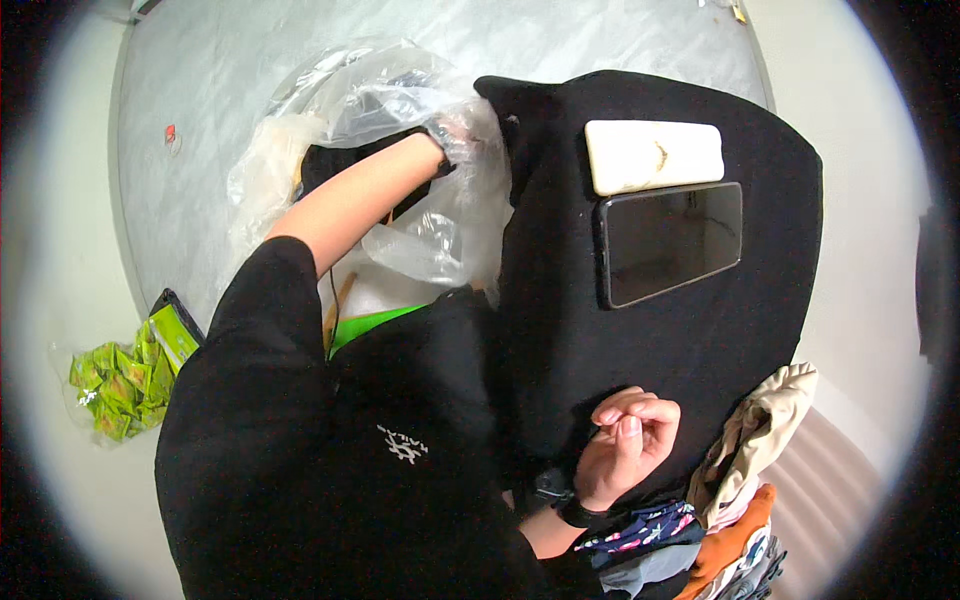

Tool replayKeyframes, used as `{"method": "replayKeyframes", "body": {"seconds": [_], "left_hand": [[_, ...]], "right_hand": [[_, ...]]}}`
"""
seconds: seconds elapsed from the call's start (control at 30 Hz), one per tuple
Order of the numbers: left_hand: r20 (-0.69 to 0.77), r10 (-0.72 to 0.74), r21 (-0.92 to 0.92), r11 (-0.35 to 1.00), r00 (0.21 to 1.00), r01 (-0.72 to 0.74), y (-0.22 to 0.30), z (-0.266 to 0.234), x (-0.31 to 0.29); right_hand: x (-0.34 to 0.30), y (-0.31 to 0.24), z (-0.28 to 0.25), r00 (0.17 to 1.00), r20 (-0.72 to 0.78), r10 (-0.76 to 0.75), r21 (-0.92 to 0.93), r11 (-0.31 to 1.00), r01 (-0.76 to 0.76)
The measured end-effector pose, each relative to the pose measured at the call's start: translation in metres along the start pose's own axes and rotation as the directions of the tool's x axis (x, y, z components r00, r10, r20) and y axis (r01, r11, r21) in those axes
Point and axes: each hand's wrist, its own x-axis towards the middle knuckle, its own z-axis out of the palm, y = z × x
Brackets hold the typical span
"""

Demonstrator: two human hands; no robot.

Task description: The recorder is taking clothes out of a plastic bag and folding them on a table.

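Note:
My left arm reaches forward into a large, crumpled clear plastic bag [425, 235]. Seen only hazily through the film, my left hand [462, 132] is at the bag's right side, its fingers hidden. Dark material [330, 165] shows inside the bag beneath my forearm. My right hand [632, 440] hovers over, or rests on, the near part of a black cloth-covered surface [560, 340]; which one I cannot tell. Its fingers curl in loosely against the thumb, with nothing visible in them. A black watch [552, 486] is strapped on that wrist.
On the black surface lie a white rectangular case [655, 157] and a dark-screened phone [673, 244], side by side. Folded clothes [745, 450] are piled at the near right. To the left, green packets [125, 385] sit in clear wrap. A small red item [170, 133] lies on the grey floor.

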Motion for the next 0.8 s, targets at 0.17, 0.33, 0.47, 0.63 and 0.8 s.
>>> {"method": "replayKeyframes", "body": {"seconds": [0.17,0.33,0.47,0.63,0.8], "left_hand": [[0.055,-0.014,-0.063,0.998,0.998,0.018,-0.025,0.004,-0.021],[0.106,-0.067,-0.073,0.995,0.992,0.075,-0.05,0.054,-0.04],[0.134,-0.173,-0.038,0.983,0.976,0.179,-0.068,0.108,-0.051],[0.122,-0.336,0.041,0.942,0.934,0.334,-0.093,0.163,-0.065],[0.078,-0.449,0.081,0.892,0.89,0.444,-0.111,0.199,-0.063]], "right_hand": [[0.001,-0.002,0.001,0.999,-0.025,0.026,-0.012,1.0,-0.027],[0.0,-0.002,0.002,0.999,-0.038,0.035,0.028,0.999,-0.034],[0.003,0.0,0.001,0.998,-0.056,0.016,0.054,0.998,-0.013],[0.004,-0.001,0.001,0.993,-0.098,0.061,0.121,0.992,-0.049],[0.005,-0.001,0.003,0.994,-0.106,0.032,0.105,0.994,-0.02]]}}
